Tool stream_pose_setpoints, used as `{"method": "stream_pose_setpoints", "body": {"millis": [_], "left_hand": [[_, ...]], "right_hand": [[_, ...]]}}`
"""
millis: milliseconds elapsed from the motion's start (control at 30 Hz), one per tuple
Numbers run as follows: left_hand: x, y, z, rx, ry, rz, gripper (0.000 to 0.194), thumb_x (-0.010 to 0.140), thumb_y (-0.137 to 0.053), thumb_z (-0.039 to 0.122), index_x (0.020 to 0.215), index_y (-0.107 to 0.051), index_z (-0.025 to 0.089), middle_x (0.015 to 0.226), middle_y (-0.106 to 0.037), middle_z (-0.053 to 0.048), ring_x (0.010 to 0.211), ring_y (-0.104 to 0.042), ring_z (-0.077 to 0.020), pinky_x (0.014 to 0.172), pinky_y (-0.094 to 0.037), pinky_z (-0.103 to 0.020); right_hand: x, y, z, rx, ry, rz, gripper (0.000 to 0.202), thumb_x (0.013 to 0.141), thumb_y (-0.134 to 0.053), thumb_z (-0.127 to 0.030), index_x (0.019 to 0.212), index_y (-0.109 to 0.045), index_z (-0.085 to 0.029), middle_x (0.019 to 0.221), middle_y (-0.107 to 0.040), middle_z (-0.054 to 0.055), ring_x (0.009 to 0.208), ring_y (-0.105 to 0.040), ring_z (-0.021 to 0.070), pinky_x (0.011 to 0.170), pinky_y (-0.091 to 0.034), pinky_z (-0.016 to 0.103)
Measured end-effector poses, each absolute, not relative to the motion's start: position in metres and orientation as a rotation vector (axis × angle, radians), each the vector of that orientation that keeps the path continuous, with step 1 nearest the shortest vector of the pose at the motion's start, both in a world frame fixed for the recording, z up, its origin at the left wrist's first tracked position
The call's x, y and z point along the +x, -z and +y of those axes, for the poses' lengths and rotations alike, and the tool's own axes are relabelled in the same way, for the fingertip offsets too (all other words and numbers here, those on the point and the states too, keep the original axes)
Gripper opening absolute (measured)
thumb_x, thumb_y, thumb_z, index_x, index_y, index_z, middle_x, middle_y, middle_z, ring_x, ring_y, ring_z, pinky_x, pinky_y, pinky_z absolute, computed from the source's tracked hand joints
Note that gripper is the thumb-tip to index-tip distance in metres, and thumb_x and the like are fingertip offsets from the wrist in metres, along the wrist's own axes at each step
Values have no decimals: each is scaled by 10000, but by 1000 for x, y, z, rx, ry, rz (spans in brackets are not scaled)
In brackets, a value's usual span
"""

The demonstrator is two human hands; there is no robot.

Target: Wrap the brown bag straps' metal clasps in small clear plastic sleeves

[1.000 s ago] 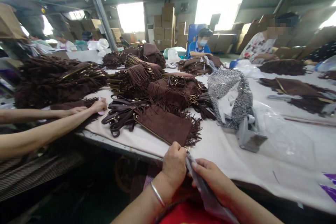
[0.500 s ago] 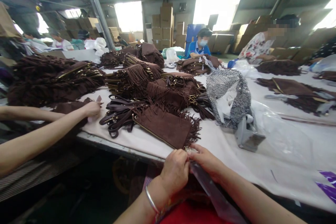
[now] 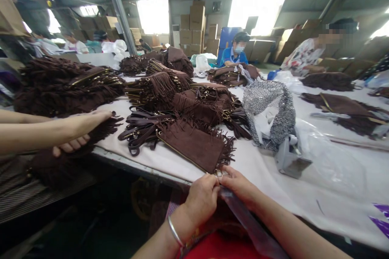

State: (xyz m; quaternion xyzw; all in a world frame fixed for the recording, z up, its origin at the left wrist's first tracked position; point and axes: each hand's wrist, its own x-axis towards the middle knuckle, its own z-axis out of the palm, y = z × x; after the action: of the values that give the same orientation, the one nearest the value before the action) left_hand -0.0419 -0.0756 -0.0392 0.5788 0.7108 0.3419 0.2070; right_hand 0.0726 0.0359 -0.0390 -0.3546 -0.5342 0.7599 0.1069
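A dark brown fringed suede bag (image 3: 194, 143) with a gold zip along its edge lies on the table, its near corner pointing at me. At that corner my left hand (image 3: 202, 192), with a silver bangle on the wrist, is closed in a pinch. Against it, my right hand (image 3: 235, 182) pinches too, and a small shiny metal ring (image 3: 218, 173) shows between the fingertips. The finer detail in my fingers is hidden. Below my right hand, a translucent plastic strip (image 3: 249, 222) hangs over my lap.
Dark straps (image 3: 138, 131) and stacked fringed bags (image 3: 164, 89) lie behind. To the right are a grey sequinned cloth (image 3: 270, 105), a grey metal holder (image 3: 291, 160) and clear plastic (image 3: 331, 162). At left, a co-worker's hands (image 3: 82, 129) handle another brown fringed piece.
My hands stay together at the bag's corner with little movement. The co-worker's hands at left have drawn a brown fringed piece over the table edge. The view has shifted slightly.
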Motion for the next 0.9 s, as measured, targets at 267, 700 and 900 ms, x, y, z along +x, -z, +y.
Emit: {"method": "stream_pose_setpoints", "body": {"millis": [267, 700, 900], "left_hand": [[-42, 41, -74, 1595, -915, 2031, 124, 865, -473, 140, 810, -568, 199, 861, -609, -36, 817, -561, -171, 752, -428, -281], [-47, 34, -70, 1615, -850, 2075, 138, 864, -502, 181, 744, -569, 196, 858, -554, -29, 798, -549, -148, 734, -441, -253], [-47, 36, -63, 1673, -714, 2234, 187, 908, -442, 227, 787, -580, 195, 889, -546, -42, 777, -553, -152, 681, -442, -252]], "right_hand": [[72, 31, 39, -1019, -2295, -1540, 459, 637, -743, -303, 1040, -599, -137, 777, -692, 33, 696, -645, 182, 652, -490, 286], [80, 39, 46, -989, -2504, -1417, 329, 681, -787, -320, 896, -626, -129, 730, -664, 22, 589, -599, 122, 569, -468, 250], [85, 35, 47, -946, -2430, -1559, 353, 648, -814, -354, 862, -673, -111, 773, -692, 48, 670, -627, 143, 661, -489, 269]]}}
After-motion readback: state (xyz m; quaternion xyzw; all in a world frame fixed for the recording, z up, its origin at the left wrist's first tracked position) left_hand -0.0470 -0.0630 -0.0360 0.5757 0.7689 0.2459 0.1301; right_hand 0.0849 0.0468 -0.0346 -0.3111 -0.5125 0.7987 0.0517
